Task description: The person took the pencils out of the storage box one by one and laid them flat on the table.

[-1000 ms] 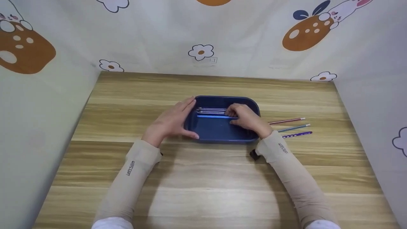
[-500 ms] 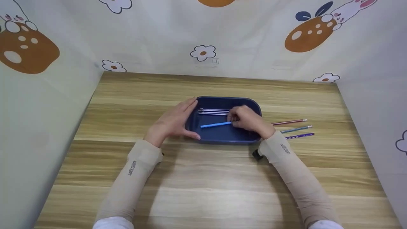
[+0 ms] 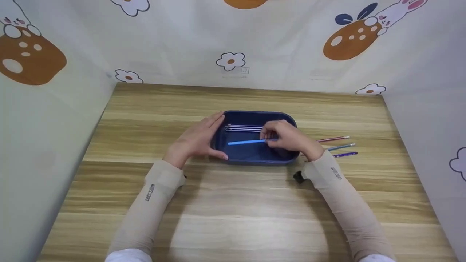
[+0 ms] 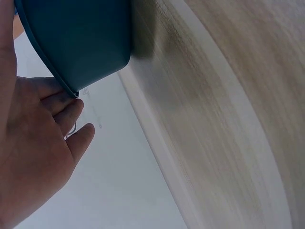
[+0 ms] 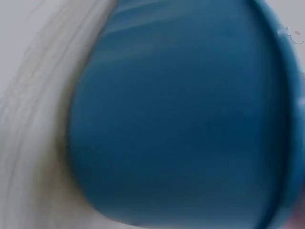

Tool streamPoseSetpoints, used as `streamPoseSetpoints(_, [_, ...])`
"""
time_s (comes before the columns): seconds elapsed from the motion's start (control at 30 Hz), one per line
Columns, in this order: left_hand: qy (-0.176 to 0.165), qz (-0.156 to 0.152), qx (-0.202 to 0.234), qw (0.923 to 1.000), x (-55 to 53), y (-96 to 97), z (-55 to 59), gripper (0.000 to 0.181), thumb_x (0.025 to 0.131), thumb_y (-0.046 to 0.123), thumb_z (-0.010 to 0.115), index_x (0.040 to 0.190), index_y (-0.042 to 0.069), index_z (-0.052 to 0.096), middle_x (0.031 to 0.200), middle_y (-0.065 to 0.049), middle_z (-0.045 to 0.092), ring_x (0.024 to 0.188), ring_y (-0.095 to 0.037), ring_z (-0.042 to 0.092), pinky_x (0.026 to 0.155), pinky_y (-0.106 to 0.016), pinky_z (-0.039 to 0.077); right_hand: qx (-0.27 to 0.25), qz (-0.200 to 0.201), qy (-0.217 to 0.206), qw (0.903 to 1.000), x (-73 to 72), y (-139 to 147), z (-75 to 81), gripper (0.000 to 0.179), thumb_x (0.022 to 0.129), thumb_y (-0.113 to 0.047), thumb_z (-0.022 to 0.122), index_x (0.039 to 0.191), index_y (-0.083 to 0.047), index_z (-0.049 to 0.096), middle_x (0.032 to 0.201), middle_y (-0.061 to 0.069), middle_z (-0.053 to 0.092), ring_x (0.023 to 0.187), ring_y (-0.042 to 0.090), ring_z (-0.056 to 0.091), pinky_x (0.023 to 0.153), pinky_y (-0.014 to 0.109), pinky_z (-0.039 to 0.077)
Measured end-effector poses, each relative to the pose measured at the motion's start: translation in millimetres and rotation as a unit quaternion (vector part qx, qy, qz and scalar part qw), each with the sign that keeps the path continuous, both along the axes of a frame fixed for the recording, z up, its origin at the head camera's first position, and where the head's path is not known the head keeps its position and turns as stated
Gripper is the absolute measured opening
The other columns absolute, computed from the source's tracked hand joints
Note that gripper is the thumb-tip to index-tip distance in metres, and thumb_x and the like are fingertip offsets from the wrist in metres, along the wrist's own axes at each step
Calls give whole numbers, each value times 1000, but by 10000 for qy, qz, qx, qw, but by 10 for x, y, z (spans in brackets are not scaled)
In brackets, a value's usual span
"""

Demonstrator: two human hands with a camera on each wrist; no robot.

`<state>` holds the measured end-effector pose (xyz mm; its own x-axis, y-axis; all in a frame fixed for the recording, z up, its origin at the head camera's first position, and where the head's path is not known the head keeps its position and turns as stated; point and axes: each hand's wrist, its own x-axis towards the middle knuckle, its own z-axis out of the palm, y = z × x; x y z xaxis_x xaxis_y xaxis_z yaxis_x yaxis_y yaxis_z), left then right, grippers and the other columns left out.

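Note:
A dark blue rectangular box (image 3: 251, 155) with rounded corners stands on the table. My left hand (image 3: 198, 137) rests against its left end, fingers straight at the far corner and thumb at the front corner. In the left wrist view, the fingertips touch the rim of the box (image 4: 81, 43). My right hand (image 3: 285, 136) reaches into the box and pinches a light blue pencil (image 3: 244, 142) near its right end; the rest of it points left, slightly tilted. Behind it, several striped pencils (image 3: 242, 128) lie side by side, their right ends hidden by the right hand.
Right of the box, a red pencil (image 3: 333, 139), a teal pencil (image 3: 341, 147) and a purple pencil (image 3: 346, 154) lie on the wooden table (image 3: 233, 211), partly hidden by the right wrist. A patterned cloth wall (image 3: 182, 47) borders the table at the back and sides.
My right hand has drawn the light blue pencil away from the striped pencils, toward the front of the box. The right forearm has shifted slightly right. My left hand stays at the box's end.

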<state>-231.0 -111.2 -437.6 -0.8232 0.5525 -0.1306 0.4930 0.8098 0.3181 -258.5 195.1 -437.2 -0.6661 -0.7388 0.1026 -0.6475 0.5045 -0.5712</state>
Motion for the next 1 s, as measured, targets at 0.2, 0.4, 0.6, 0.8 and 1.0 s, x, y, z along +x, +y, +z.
streamPoseSetpoints(0.2, [-25,-2,32,10000,-2,-1,1,131,57,82,62,153,12,6,160,-5,3,146,-23,8,119,-41,15,-306,193,173,9992,61,22,118,13,78,-2,65,87,-11,67,85,-2,65,75,9,58,66,25,52])
streamPoseSetpoints(0.4, [3,-76,60,10000,-5,-1,2,129,60,79,64,152,10,7,159,-6,4,145,-25,10,119,-40,14,-469,316,58,9984,120,53,201,11,79,-3,65,87,-11,67,86,-4,65,77,9,58,68,27,54])
streamPoseSetpoints(0.6, [25,-99,52,9999,-8,-7,2,130,59,80,63,152,10,7,159,-7,3,146,-25,8,119,-39,14,-423,281,-78,9987,186,123,299,13,81,-3,64,89,-12,66,88,-4,64,79,10,58,70,32,55])
streamPoseSetpoints(0.8, [80,-94,62,9999,-5,-9,3,131,57,83,60,152,9,7,159,-8,4,146,-25,9,119,-40,15,-241,-3,-94,9997,224,240,367,13,82,-4,65,92,-13,65,90,-4,64,81,9,58,72,26,54])
streamPoseSetpoints(1.0, [10,-12,31,10000,4,-5,-5,131,58,82,62,153,12,6,160,-5,2,146,-23,7,119,-40,15,-183,-237,-145,9994,239,372,393,14,82,-3,64,92,-12,65,89,-3,64,81,9,59,73,26,54])
